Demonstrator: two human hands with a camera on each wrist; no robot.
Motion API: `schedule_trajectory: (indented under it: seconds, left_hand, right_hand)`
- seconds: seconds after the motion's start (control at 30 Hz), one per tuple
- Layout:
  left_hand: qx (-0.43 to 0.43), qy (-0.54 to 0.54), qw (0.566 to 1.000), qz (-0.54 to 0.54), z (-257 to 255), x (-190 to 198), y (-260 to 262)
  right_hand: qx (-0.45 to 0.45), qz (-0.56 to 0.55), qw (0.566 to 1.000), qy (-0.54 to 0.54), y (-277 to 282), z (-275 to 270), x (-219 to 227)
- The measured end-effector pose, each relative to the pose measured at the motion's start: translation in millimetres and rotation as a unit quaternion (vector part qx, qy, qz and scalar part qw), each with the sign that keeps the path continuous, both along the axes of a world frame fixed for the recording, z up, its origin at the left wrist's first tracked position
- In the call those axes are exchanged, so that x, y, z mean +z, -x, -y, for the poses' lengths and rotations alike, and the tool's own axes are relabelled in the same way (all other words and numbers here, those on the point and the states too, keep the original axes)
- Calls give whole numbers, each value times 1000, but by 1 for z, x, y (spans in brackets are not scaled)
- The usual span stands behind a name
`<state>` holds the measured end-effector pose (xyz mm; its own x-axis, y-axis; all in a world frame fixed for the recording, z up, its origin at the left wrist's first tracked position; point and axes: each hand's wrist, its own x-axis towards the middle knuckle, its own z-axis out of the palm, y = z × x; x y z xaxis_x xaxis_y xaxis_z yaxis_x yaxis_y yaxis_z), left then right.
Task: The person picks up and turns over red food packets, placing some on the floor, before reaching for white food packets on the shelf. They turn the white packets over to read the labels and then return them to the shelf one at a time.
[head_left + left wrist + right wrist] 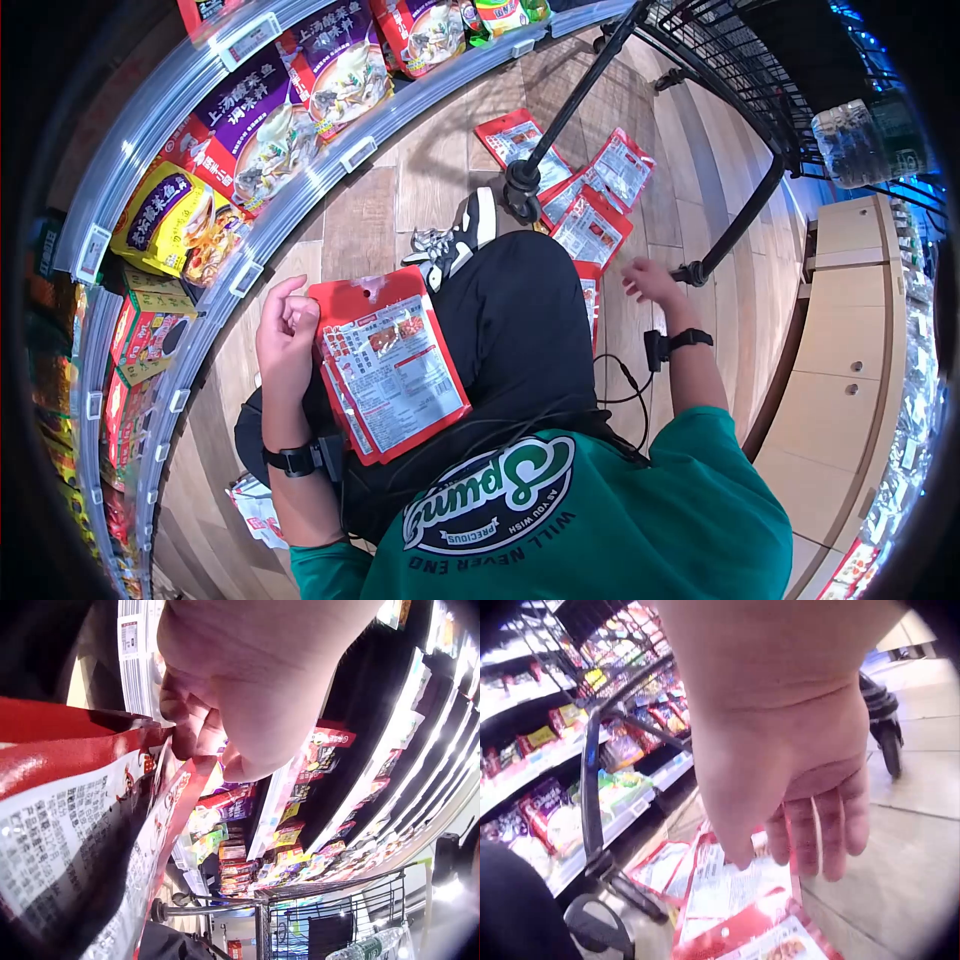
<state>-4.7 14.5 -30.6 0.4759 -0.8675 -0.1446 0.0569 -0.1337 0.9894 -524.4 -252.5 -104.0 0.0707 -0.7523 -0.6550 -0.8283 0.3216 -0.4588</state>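
My left hand (pixel 288 330) pinches the edge of red food pouches (pixel 395 365), at least two lying one over another above my thigh. Their white printed labels face up. The left wrist view has my fingers at the upper edge of these pouches (pixel 67 817), the top ones spread slightly apart. To the right, my right hand (pixel 652 284) is held out beside more red pouches (pixel 588 232) that overlap on the wooden floor. In the right wrist view, its fingers point down, straight and loose, over the floor pouches (pixel 731 889), holding nothing.
Shelves of bagged fish seasoning (pixel 340 70) curve along the left. A black wire cart (pixel 760 90) stands at the upper right, its leg and wheel (pixel 522 190) near my shoe and the floor pouches. Bottles (pixel 870 140) sit in the cart. Light wooden cabinets (pixel 840 340) line the right.
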Motion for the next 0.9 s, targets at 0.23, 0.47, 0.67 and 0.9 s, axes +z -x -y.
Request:
schedule_trajectory:
  seconds: [0.23, 0.47, 0.67, 0.9]
  left_hand:
    - [6, 21, 1000, 19, -5, -1, 6]
    - [13, 33, 998, 44, -5, -5, 6]
    - [134, 47, 982, 127, -8, 8, 12]
    - [43, 220, 901, 370, -15, 32, 25]
  right_hand:
    - [48, -124, 985, -112, -34, -25, -53]
    - [-3, 31, 997, -71, -12, -33, -69]
    - [-8, 174, 984, 40, 10, -14, 6]
    - [37, 198, 940, 275, -94, -27, 175]
